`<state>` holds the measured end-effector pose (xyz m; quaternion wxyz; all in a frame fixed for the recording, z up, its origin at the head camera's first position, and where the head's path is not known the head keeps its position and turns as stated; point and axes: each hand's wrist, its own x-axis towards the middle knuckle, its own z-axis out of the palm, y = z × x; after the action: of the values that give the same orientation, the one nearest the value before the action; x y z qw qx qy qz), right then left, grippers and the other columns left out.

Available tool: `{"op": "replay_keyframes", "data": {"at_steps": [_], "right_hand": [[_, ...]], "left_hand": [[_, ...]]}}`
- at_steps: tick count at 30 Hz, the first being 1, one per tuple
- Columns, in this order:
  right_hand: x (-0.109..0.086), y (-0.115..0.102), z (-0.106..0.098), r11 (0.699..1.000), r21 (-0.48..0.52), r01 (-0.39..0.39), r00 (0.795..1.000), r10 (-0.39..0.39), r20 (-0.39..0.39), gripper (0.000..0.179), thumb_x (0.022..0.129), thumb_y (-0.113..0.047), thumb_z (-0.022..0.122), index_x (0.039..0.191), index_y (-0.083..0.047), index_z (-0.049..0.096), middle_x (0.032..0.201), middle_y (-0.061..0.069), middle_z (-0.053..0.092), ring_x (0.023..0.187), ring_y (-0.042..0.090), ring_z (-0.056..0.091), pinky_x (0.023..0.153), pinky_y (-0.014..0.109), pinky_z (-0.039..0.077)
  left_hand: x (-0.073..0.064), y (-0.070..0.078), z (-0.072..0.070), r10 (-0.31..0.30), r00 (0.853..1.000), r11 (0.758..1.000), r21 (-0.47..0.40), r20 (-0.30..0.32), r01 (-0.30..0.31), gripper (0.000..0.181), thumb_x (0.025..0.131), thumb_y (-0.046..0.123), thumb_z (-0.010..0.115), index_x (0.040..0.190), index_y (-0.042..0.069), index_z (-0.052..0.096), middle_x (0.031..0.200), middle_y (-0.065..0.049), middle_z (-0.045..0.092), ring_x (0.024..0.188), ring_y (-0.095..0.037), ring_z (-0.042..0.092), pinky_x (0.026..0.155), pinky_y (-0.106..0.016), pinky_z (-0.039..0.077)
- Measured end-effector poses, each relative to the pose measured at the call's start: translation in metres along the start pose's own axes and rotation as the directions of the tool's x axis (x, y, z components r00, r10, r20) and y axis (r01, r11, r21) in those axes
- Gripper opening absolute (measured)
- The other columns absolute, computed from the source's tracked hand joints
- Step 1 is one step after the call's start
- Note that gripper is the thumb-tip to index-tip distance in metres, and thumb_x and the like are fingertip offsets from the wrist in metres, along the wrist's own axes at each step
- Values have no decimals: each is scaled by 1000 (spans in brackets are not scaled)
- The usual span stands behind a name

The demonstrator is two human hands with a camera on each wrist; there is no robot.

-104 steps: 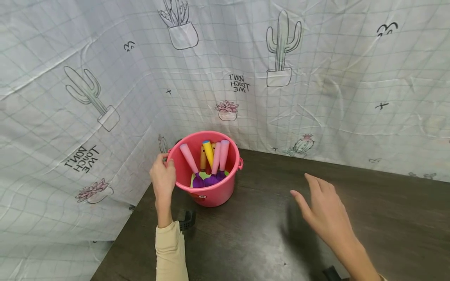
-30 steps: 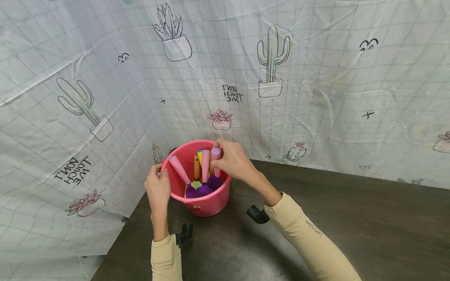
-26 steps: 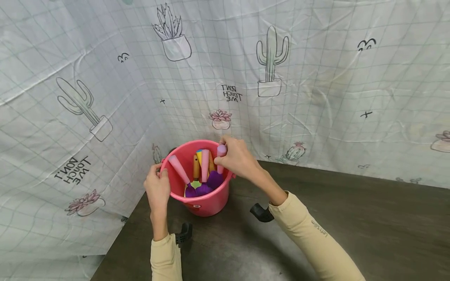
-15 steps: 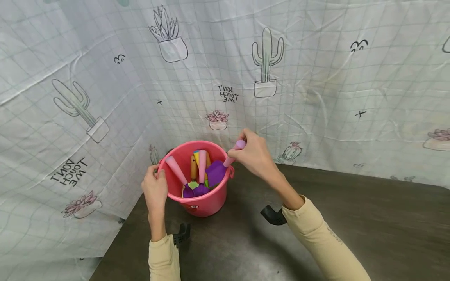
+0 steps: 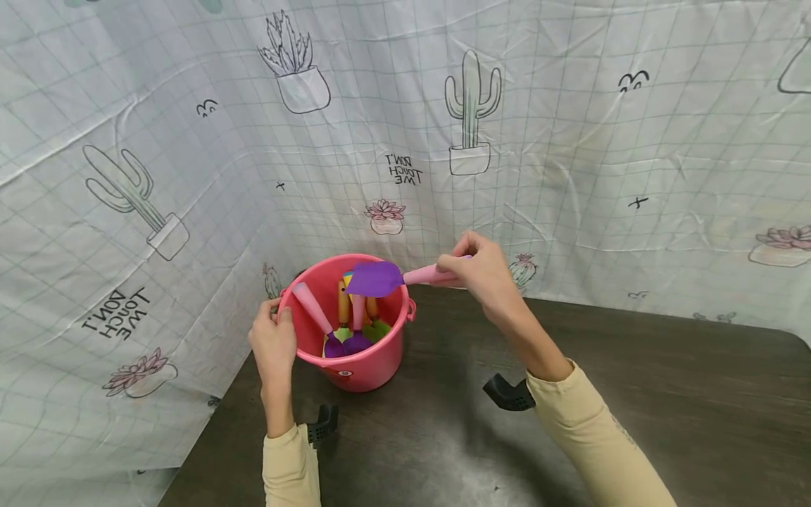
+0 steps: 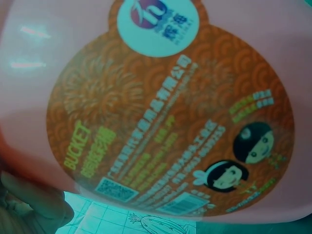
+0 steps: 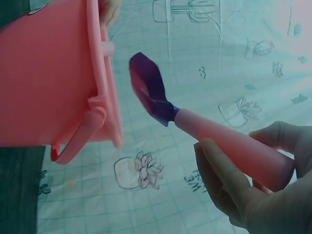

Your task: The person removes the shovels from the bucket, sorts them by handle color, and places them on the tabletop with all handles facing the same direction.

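My left hand (image 5: 274, 345) grips the left rim of a pink bucket (image 5: 374, 373) in the head view. In the left wrist view, the bucket's orange label (image 6: 165, 112) fills most of the picture, with part of the hand at lower left. My right hand (image 5: 491, 282) holds a toy shovel (image 5: 375, 279) by its pink handle. Its purple blade points left, over the bucket's opening. The right wrist view shows the shovel (image 7: 229, 144) apart from the bucket wall. Inside the bucket lean pink-handled purple tools (image 5: 310, 310) and yellow-orange handled pieces (image 5: 344, 303).
The bucket stands on a dark wood-look table (image 5: 633, 380), near the corner of a white cactus-print curtain (image 5: 557, 141). A small pink handle lug (image 5: 412, 310) juts from the bucket's right side. Black wrist mounts (image 5: 509, 393) hang below both forearms.
My right hand came from the right, took the shovel's handle inside the bucket, then lifted it up and right, tilting it nearly level. The left hand has stayed on the rim.
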<state>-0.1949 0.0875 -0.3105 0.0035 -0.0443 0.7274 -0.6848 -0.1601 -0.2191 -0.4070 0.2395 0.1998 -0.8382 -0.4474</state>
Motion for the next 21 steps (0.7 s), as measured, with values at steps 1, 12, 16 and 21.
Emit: {"op": "replay_keyframes", "data": {"at_steps": [1, 12, 16, 21], "right_hand": [[0, 2, -3, 999, 42, -13, 1000, 13, 6, 14, 87, 0, 65, 85, 2, 52, 90, 15, 60, 73, 19, 76, 76, 33, 64], [-4, 21, -33, 928, 352, -122, 991, 93, 97, 22, 87, 11, 53, 70, -4, 49, 106, 12, 47, 96, 26, 71, 89, 40, 61], [-5, 24, -43, 849, 473, -236, 970, 181, 160, 28, 90, 14, 49, 71, -4, 60, 109, 11, 49, 102, 25, 65, 92, 40, 60], [-8, 27, -53, 626, 646, -435, 899, 266, 348, 18, 96, 15, 48, 110, 12, 59, 120, 19, 57, 103, 31, 72, 95, 40, 58]], "left_hand": [[0, 0, 0, -1, 1000, 1000, 2, 0, 1, 33, 106, 12, 52, 132, -5, 62, 89, -24, 65, 77, -36, 65, 57, -25, 51], [-1, 3, 1, -12, 1000, 1000, 14, -8, 13, 33, 106, 11, 51, 133, -5, 61, 94, -26, 66, 80, -38, 66, 59, -29, 53], [-1, 3, 1, -10, 1000, 1000, 12, -10, 10, 33, 106, 12, 51, 133, -5, 61, 93, -26, 65, 80, -38, 65, 58, -26, 50], [-2, 4, 1, -11, 1000, 1000, 6, -11, 11, 34, 106, 12, 52, 134, -5, 61, 92, -25, 65, 79, -37, 64, 55, -20, 44]]}}
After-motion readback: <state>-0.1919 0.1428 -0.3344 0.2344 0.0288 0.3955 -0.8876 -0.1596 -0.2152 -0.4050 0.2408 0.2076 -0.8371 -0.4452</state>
